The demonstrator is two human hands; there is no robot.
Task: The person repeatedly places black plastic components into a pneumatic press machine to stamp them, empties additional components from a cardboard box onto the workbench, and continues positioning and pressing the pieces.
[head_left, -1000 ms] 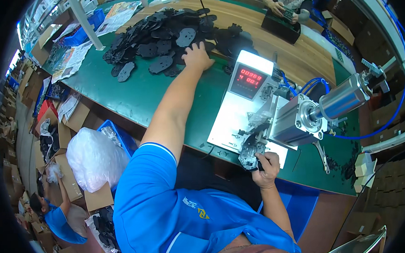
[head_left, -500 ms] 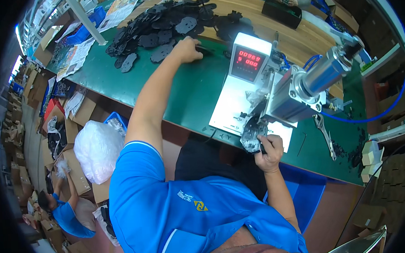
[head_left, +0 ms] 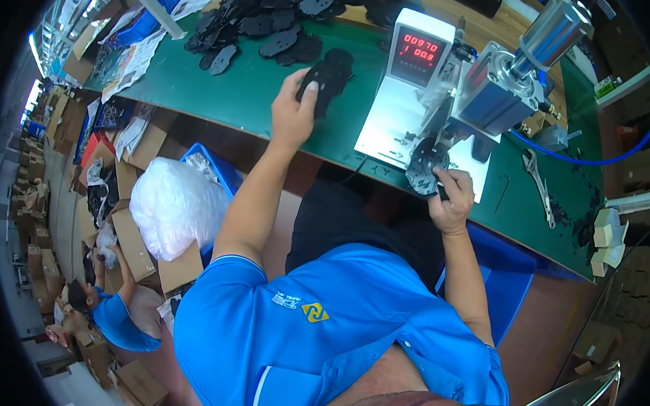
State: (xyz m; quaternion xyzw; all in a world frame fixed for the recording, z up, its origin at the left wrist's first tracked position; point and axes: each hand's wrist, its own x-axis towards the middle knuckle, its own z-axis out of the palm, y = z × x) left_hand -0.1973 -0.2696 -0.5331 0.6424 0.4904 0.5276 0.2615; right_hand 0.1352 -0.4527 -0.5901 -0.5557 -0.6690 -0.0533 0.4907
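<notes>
The left hand (head_left: pixel 294 110) grasps a black plate (head_left: pixel 333 72), fingertips hidden. The right hand (head_left: pixel 451 201) pinches a dark part (head_left: pixel 423 170), its far end unclear beside the press (head_left: pixel 497 91).

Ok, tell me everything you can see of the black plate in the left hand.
The black plate is thin and flat, with a rounded, uneven outline and a matte, plastic-like look; blur hides its finer details. The left hand grips its near-left edge, the thumb lying on its visible face. It slants away from the hand, over the green tabletop, between the heap of similar plates and the machine's white base. Whether it touches the tabletop is unclear.
</notes>
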